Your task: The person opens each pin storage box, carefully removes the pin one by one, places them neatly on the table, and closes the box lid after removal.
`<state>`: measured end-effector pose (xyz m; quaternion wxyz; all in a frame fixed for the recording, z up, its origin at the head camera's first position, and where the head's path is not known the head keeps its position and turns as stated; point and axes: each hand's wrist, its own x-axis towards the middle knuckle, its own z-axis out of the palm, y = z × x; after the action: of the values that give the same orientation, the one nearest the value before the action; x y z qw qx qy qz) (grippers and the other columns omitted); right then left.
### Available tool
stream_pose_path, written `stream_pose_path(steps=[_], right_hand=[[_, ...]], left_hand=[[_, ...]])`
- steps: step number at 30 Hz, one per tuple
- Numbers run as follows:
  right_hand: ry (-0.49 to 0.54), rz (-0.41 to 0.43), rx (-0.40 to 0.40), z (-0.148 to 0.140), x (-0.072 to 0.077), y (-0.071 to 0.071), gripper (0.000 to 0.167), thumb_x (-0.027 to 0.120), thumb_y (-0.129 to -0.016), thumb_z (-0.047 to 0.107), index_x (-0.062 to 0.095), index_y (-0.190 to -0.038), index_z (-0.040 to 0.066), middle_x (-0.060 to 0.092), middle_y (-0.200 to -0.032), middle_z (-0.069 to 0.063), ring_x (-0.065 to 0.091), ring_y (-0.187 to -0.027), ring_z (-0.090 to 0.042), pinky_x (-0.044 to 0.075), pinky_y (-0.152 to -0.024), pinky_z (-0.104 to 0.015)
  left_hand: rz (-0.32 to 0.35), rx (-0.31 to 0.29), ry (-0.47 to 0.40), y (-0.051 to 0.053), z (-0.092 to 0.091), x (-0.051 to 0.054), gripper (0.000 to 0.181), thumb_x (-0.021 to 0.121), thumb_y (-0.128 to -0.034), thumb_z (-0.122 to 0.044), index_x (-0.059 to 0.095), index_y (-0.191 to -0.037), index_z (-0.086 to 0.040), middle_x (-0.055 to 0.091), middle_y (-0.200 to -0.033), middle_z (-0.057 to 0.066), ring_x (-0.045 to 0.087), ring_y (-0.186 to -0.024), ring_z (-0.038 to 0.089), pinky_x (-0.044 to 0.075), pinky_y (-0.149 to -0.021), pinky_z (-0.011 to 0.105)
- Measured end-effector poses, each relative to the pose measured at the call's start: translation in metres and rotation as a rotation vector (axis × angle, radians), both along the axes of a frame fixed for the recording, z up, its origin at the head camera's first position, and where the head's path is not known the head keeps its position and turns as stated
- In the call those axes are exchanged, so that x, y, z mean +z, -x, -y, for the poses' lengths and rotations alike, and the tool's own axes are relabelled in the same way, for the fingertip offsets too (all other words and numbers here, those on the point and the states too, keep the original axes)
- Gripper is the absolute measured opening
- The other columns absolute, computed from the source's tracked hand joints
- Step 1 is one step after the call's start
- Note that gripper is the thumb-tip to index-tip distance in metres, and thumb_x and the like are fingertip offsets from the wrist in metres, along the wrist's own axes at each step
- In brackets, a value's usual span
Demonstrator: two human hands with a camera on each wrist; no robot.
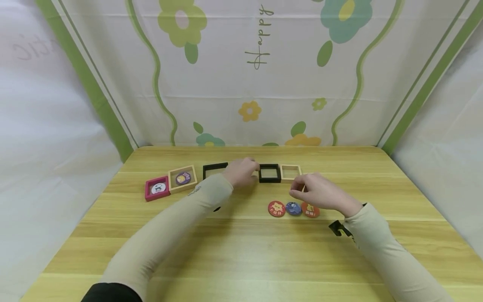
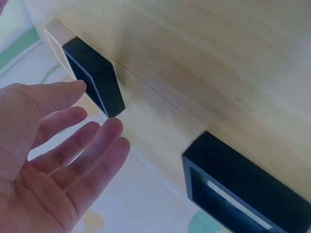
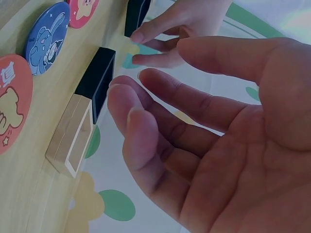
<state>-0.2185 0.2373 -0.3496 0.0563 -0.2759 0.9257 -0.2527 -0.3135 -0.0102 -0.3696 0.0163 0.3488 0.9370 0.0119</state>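
Note:
My left hand [image 1: 241,171] reaches over the back of the table, between a wider black frame [image 1: 215,166] and a small square black frame [image 2: 95,73]. Its fingers are loosely bent and grip nothing; whether the thumb tip touches the small black frame I cannot tell. Right beside that frame stands a light wooden frame [image 3: 68,133]. Close to the wooden frame hovers my right hand [image 1: 322,191], fingers curved with nothing between them. Below it lie three round badges: a red one [image 1: 276,209], a blue one [image 3: 47,39] and an orange-red one [image 3: 14,104].
At the left a pink frame [image 1: 146,192] holds a white round badge [image 1: 158,188]. Touching it, another wooden frame [image 1: 194,178] holds a purple badge [image 1: 183,178]. A flowered white cloth [image 1: 226,75] hangs behind the wooden table [image 1: 241,251].

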Motion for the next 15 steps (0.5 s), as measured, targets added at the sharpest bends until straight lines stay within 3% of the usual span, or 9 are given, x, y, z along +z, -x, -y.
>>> stream_pose_path(steps=[9,15], right_hand=[[0.005,0.002,-0.005,-0.001,-0.002,0.002,0.013,0.063,-0.097,0.019,0.070,-0.091,0.009,0.064,-0.080,0.005,0.058,-0.066,-0.017,0.048,-0.060,-0.031],[0.006,0.006,-0.004,-0.002,-0.002,0.001,0.013,0.063,-0.097,0.019,0.070,-0.092,0.009,0.065,-0.081,0.003,0.057,-0.066,-0.016,0.048,-0.060,-0.031]], left_hand=[[-0.033,-0.018,-0.066,-0.014,0.029,0.012,0.032,0.066,-0.0958,-0.023,0.067,-0.124,-0.008,0.061,-0.124,0.009,0.063,-0.102,0.022,0.054,-0.080,0.038],[-0.017,0.036,-0.106,-0.024,0.053,0.022,0.033,0.067,-0.0956,-0.023,0.065,-0.125,-0.010,0.058,-0.129,0.010,0.061,-0.108,0.024,0.053,-0.083,0.040]])
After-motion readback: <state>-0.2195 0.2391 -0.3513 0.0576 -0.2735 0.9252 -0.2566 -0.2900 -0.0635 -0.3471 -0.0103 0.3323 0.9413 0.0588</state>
